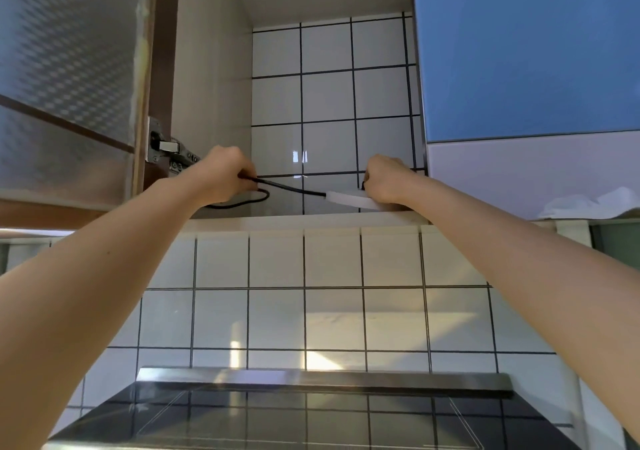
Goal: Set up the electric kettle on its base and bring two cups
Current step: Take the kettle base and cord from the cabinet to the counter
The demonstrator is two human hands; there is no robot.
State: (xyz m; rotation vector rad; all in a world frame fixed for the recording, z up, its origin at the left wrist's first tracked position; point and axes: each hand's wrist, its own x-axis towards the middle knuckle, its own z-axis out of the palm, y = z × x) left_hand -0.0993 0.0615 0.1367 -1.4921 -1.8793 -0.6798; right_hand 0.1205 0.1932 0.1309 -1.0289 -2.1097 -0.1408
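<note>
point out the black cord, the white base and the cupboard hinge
black cord (291, 188), head view, on the taut stretch between the hands
white base (349, 199), head view, on its visible left edge
cupboard hinge (166, 150), head view, on its metal arm

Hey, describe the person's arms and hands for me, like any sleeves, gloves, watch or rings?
Both arms are bare for as much as the view shows; no sleeves are visible. The left hand and right hand wear no gloves. No watch, bracelet or band shows on either wrist. The fingers are curled away from the camera, so rings cannot be ruled out.
</note>
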